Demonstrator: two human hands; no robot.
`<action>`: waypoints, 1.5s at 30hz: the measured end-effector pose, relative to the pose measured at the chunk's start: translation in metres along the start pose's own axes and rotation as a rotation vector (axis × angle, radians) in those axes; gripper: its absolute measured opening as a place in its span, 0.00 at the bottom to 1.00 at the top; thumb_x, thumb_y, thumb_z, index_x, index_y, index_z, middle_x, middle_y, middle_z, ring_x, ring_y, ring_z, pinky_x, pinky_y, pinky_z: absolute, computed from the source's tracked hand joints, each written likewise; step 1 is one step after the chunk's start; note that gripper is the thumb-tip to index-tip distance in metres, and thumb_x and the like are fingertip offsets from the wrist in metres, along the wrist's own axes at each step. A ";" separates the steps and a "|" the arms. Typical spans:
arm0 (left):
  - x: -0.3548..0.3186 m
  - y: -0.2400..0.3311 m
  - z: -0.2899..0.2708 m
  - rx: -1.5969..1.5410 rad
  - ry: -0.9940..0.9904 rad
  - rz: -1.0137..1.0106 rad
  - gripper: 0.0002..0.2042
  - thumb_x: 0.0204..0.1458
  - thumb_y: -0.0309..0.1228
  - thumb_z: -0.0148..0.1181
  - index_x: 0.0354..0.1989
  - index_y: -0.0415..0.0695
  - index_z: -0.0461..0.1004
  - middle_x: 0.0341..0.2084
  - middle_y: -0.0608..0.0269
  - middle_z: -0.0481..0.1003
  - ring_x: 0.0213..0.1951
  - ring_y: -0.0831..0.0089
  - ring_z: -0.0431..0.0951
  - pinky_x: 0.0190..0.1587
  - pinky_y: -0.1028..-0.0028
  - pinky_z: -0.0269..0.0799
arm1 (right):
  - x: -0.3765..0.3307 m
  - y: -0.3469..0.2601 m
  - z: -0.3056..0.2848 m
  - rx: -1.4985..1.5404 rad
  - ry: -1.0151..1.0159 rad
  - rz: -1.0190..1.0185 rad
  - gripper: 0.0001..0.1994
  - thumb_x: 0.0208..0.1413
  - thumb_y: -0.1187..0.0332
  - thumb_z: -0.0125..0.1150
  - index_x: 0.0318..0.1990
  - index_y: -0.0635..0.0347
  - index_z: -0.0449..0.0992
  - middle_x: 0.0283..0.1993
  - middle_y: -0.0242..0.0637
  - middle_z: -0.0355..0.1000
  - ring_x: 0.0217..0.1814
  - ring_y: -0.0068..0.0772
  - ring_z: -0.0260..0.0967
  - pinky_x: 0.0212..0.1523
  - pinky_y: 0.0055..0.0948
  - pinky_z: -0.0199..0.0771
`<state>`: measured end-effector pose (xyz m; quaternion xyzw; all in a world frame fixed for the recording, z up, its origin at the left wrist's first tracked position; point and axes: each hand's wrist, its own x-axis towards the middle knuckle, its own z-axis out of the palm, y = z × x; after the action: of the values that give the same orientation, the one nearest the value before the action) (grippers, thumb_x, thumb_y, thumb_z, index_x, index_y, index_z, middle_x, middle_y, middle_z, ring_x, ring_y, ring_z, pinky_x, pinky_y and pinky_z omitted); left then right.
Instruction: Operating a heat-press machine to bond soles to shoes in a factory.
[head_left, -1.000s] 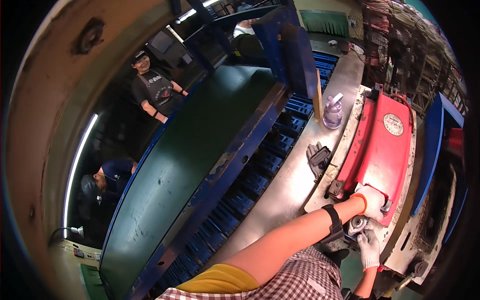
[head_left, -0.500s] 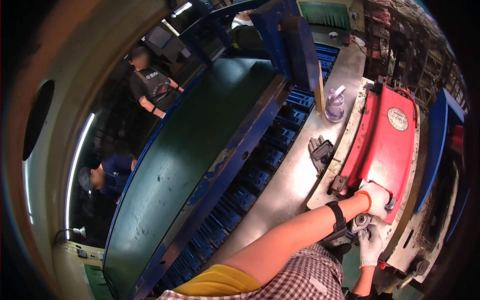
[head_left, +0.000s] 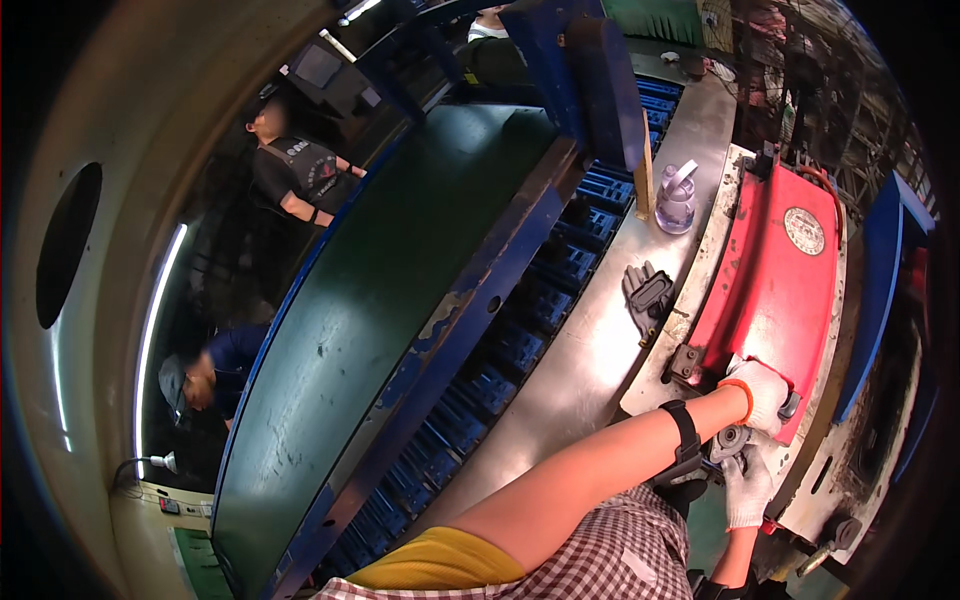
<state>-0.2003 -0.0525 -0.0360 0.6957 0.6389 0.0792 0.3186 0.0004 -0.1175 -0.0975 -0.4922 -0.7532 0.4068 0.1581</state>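
Observation:
My left hand (head_left: 760, 392), in a white knit glove with an orange cuff, presses against the near end of a red machine cover (head_left: 775, 290). Its fingers curl down by a dark fitting (head_left: 789, 405) at the cover's corner, and what they grip is hidden. Just below, my right hand (head_left: 747, 487), also gloved in white, has its fingers closed at a round grey metal part (head_left: 731, 440) with a ring-shaped face. A small metal block (head_left: 686, 362) is fixed at the cover's left near corner.
On the steel bench (head_left: 560, 390) lie dark gloves with a black device (head_left: 650, 292); a clear purple bottle (head_left: 676, 198) stands beyond. Left runs a green conveyor belt (head_left: 370, 290) in a blue frame. Two people (head_left: 295, 170) are beyond it. A blue panel (head_left: 872, 300) rises at right.
The whole view has shifted slightly. Both hands keep their places at the red cover's near end. Across the belt, the nearer person's head has dipped and the other person's head has turned.

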 end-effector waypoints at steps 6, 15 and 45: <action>0.000 -0.002 0.002 0.003 -0.005 0.016 0.23 0.42 0.51 0.70 0.35 0.42 0.87 0.32 0.47 0.85 0.36 0.50 0.87 0.42 0.53 0.81 | 0.001 0.009 0.001 0.089 -0.027 0.004 0.16 0.55 0.76 0.70 0.52 0.66 0.79 0.44 0.46 0.83 0.44 0.38 0.80 0.53 0.34 0.78; -0.001 -0.001 0.000 0.008 0.001 0.010 0.24 0.43 0.52 0.69 0.36 0.42 0.88 0.32 0.48 0.85 0.37 0.51 0.88 0.42 0.53 0.82 | 0.000 0.011 0.003 0.098 0.000 0.033 0.18 0.56 0.76 0.69 0.54 0.66 0.79 0.44 0.46 0.83 0.46 0.34 0.81 0.55 0.34 0.78; 0.005 -0.003 0.006 0.040 0.000 0.009 0.24 0.43 0.53 0.69 0.37 0.43 0.88 0.33 0.51 0.86 0.37 0.52 0.88 0.42 0.54 0.82 | 0.000 0.015 0.005 0.136 0.000 0.009 0.16 0.56 0.78 0.68 0.52 0.68 0.79 0.42 0.43 0.81 0.44 0.32 0.78 0.53 0.32 0.77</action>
<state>-0.1988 -0.0498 -0.0438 0.7047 0.6373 0.0678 0.3044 0.0057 -0.1170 -0.1123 -0.4835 -0.7217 0.4577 0.1893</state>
